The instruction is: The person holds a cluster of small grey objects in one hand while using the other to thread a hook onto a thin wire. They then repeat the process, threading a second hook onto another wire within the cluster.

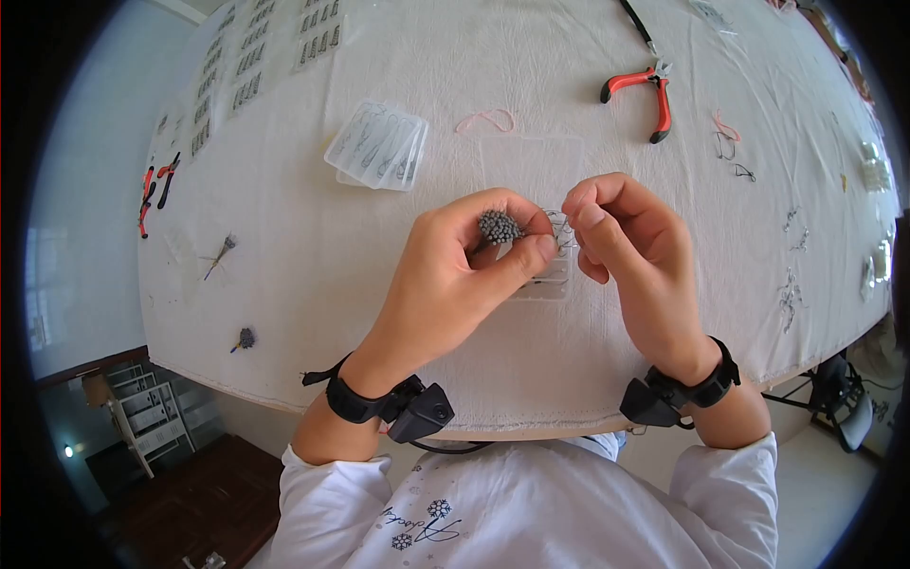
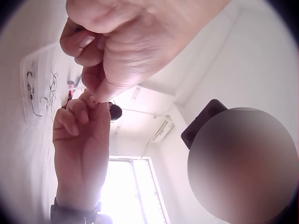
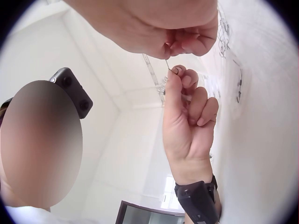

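The left hand (image 1: 464, 266) grips a bundle of thin stems with small grey round heads (image 1: 500, 227), and its thumb and forefinger pinch a small dark hook-like piece. Just to its right, the right hand (image 1: 640, 256) pinches a thin line or wire between thumb and forefinger. In the right wrist view the thin line (image 3: 167, 64) runs from the right hand (image 3: 154, 28) to the fingertips of the left hand (image 3: 189, 135). Beneath both hands lies a clear plastic box (image 1: 545, 290) with small wire pieces in it.
Clear boxes (image 1: 377, 145) lie stacked behind the left hand. Red-handled pliers (image 1: 664, 100) lie at the back right, a pink cord (image 1: 486, 120) at the back middle. Small wire pieces (image 1: 789, 299) lie at the right; two small bundles (image 1: 246, 338) and more pliers (image 1: 147, 201) at the left.
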Action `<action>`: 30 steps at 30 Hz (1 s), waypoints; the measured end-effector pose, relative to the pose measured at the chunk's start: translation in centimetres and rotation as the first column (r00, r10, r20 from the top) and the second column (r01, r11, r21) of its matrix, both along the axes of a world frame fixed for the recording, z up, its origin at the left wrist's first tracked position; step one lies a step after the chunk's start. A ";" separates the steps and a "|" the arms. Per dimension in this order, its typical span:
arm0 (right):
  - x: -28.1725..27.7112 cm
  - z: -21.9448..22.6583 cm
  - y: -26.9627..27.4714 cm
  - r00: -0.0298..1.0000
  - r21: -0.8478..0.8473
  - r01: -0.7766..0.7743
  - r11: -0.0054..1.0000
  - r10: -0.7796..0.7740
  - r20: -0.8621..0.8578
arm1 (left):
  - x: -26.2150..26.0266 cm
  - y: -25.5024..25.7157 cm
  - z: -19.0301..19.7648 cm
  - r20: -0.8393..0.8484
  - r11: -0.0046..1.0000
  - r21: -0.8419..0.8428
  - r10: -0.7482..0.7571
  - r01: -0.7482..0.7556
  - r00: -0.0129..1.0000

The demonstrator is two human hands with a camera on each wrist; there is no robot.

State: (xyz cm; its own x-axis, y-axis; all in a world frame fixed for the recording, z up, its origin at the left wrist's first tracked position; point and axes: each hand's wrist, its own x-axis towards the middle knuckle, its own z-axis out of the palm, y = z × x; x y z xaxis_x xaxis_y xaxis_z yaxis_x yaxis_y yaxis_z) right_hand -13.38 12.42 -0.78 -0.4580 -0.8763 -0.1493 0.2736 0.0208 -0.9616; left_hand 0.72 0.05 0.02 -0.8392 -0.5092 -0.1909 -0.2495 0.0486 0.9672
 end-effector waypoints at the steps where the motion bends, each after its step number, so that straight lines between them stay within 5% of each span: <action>1: 0.0 0.1 0.0 1.000 -0.022 0.004 1.000 -0.004 -0.009 | 0.0 0.0 -0.1 -0.010 1.000 0.000 0.007 -0.007 1.000; 30: 0.2 -0.4 0.1 0.992 0.005 -0.071 0.997 0.070 0.109 | -0.1 0.1 -0.2 -0.009 0.997 0.077 0.004 -0.004 1.000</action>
